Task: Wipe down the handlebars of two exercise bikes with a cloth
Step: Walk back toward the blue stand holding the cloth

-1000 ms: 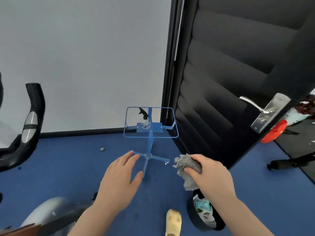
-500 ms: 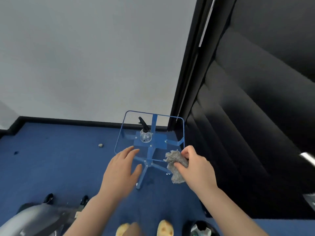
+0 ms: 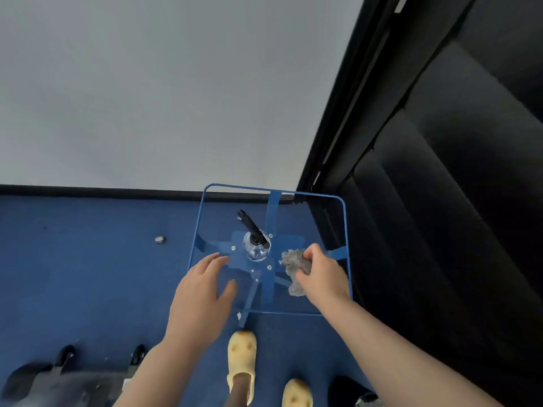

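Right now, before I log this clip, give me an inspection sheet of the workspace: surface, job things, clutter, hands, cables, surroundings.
Surface: glass table with blue frame, standing on blue carpet.
Job's things: grey cloth bunched in the right hand above the tabletop; spray bottle upright at the table's middle; no handlebars in view.
Clutter: small object on the carpet left of the table, too small to identify.
Hands: left hand open, fingers straight, over the table's left side, holding nothing; right hand grips the cloth.
Cables: nothing seen.
Surroundings: white wall behind, black door at right, grey machine base at lower left.
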Demonstrator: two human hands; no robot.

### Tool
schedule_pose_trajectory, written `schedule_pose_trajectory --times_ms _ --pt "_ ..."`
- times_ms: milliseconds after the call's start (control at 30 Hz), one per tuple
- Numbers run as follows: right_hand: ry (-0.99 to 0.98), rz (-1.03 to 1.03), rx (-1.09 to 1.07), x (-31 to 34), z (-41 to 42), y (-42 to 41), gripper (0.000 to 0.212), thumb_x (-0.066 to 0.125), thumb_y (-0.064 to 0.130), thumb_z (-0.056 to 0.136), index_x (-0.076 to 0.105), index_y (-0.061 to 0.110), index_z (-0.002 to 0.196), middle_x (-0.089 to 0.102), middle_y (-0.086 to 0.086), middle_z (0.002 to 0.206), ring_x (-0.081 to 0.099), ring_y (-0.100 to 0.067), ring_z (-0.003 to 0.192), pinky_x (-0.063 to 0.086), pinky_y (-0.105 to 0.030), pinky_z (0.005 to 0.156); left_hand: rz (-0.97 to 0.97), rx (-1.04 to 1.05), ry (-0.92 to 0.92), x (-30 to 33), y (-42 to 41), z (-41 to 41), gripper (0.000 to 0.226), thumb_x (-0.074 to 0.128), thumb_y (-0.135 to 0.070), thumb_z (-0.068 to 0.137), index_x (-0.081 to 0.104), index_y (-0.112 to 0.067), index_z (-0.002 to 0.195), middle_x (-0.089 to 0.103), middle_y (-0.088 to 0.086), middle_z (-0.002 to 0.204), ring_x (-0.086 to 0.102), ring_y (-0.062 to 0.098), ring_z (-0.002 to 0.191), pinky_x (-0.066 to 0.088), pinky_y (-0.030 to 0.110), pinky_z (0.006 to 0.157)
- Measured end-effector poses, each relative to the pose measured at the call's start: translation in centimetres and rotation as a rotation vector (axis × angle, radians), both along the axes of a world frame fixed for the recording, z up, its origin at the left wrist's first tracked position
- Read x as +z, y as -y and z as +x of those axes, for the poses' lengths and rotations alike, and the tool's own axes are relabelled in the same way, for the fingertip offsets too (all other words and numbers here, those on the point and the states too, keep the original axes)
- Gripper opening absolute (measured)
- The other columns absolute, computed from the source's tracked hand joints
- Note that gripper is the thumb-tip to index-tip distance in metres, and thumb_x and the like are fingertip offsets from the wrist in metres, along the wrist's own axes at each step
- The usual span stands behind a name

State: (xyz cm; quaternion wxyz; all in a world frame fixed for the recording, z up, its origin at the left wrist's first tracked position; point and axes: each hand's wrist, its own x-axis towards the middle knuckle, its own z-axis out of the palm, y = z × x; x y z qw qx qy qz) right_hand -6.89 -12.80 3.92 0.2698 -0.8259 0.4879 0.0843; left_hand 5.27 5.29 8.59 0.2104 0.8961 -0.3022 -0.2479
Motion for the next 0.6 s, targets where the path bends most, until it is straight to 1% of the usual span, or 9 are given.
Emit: schedule_pose_trajectory --times_ms 67,167,233,333,467,600 --pt "-0.006 -0.024 -0.005 -2.0 1.8 1.2 0.025 0.062 0.031 0.086 0.046 0.024 0.103 0.065 0.002 0.095 0.059 -0.019 0.076 0.036 -0.027 0.053 -0.001 0.005 -0.008 -1.3 0.7 1.3 0.041 0.054 -0.026 0.092 0.050 -0.024 0.133 0.043 -0.011 0.144 0.046 0.016 0.125 0.035 0.031 0.105" --pt "0.022 -0.056 -0.039 -4.9 4.0 2.5 0.027 0.065 0.031 0.085 0.046 0.023 0.103 0.062 0.003 0.101 0.060 -0.019 0.085 0.042 -0.029 0.058 0.009 -0.021 -0.013 -3.3 1.8 2.9 0.041 0.053 -0.027 0.092 0.050 -0.025 0.133 0.044 -0.012 0.143 0.041 0.014 0.130 0.033 0.029 0.105" --pt "0.028 -0.040 -0.063 -6.6 4.8 2.5 0.030 0.067 0.033 0.084 0.048 0.022 0.105 0.058 0.004 0.108 0.057 -0.019 0.095 0.046 -0.030 0.063 0.017 -0.028 -0.021 -4.1 2.1 3.5 0.042 0.052 -0.028 0.093 0.048 -0.026 0.134 0.042 -0.012 0.144 0.041 0.013 0.130 0.034 0.029 0.105" --pt "-0.038 0.048 -0.068 -9.0 5.4 2.0 0.037 0.067 0.036 0.084 0.053 0.019 0.113 0.054 0.001 0.119 0.048 -0.020 0.111 0.046 -0.032 0.074 0.030 -0.010 -0.048 -5.3 2.2 4.1 0.042 0.052 -0.029 0.093 0.048 -0.026 0.135 0.041 -0.012 0.145 0.041 0.013 0.130 0.034 0.029 0.106" --pt "-0.060 0.099 -0.061 -9.9 5.1 1.8 0.042 0.066 0.033 0.085 0.050 0.019 0.121 0.054 0.000 0.121 0.047 -0.020 0.115 0.048 -0.035 0.083 0.069 -0.018 -0.076 -5.9 1.8 4.4 0.043 0.052 -0.029 0.092 0.048 -0.025 0.135 0.041 -0.012 0.146 0.042 0.014 0.130 0.034 0.029 0.106" --pt "-0.064 0.124 -0.064 -8.7 4.4 2.0 0.046 0.065 0.032 0.086 0.049 0.019 0.127 0.051 0.000 0.128 0.047 -0.020 0.118 0.048 -0.036 0.088 0.073 -0.015 -0.074 -5.5 2.0 4.6 0.042 0.054 -0.028 0.092 0.049 -0.024 0.134 0.042 -0.010 0.145 0.047 0.017 0.124 0.036 0.032 0.105"
